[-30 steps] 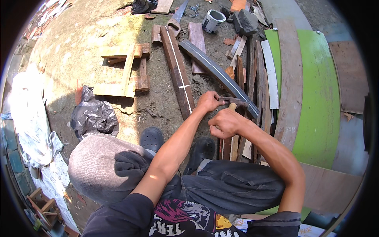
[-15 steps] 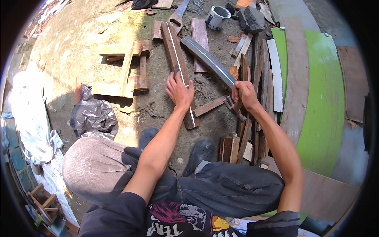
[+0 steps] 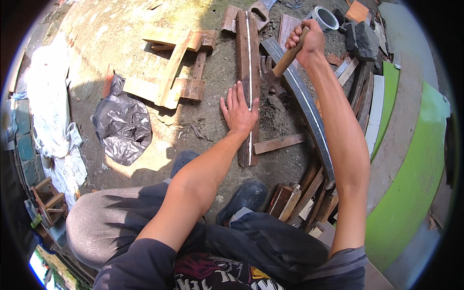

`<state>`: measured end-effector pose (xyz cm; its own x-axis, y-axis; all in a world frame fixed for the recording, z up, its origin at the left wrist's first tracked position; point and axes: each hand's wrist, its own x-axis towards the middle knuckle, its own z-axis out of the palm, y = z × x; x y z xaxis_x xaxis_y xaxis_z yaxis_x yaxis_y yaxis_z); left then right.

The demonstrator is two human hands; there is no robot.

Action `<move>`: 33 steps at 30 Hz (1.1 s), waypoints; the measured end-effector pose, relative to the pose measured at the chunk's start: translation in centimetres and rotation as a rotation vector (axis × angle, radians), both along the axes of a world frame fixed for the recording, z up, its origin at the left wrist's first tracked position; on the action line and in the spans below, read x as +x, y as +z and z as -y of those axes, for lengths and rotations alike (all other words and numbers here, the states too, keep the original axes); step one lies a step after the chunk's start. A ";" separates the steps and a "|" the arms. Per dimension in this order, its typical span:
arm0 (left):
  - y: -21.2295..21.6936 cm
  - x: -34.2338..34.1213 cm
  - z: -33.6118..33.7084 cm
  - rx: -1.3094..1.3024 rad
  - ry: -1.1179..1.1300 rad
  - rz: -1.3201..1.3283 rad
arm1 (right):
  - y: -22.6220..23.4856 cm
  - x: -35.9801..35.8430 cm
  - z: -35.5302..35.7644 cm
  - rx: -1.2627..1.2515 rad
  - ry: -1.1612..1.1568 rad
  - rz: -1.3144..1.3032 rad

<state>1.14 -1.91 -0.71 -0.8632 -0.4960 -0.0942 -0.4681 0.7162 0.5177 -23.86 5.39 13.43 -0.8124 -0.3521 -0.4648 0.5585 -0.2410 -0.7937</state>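
Observation:
My left hand (image 3: 240,110) lies with its fingers stretched out over a brown wooden beam (image 3: 243,54) with a white stripe along its length. My right hand (image 3: 308,42) is wrapped around the wooden handle of a claw hammer (image 3: 289,59). The hammer's metal head hangs just right of the beam, over the ground and the edge of a long grey bar (image 3: 300,92). That bar also carries a white line, and my right forearm passes close beside it. A short wood strip (image 3: 279,143) touches the beam's near end.
Left of the beam stands a nailed wooden frame (image 3: 166,89), with a black plastic bag (image 3: 123,126) nearer. Beyond the beam lies a handsaw (image 3: 261,10). A paint can (image 3: 325,18) and a grey stone block (image 3: 363,41) are far right. Several wood scraps (image 3: 302,198) and green sheets (image 3: 411,193) fill the right side.
My right hand has carried the hammer away from me, up beside the beam. My left hand's fingers now stretch flatter on the beam. The whole view has shifted, and the grey bar sits more upright.

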 end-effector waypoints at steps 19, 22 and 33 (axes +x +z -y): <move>1.8 -1.2 -2.1 0.095 -0.074 0.010 | -1.1 -11.3 8.2 0.293 -0.217 -0.073; 1.8 -1.2 -2.0 0.080 -0.063 0.010 | -0.7 -10.2 7.1 0.241 -0.247 -0.116; 2.1 -1.5 -2.0 0.093 -0.044 0.011 | -0.4 -5.8 2.5 -0.007 -0.181 -0.221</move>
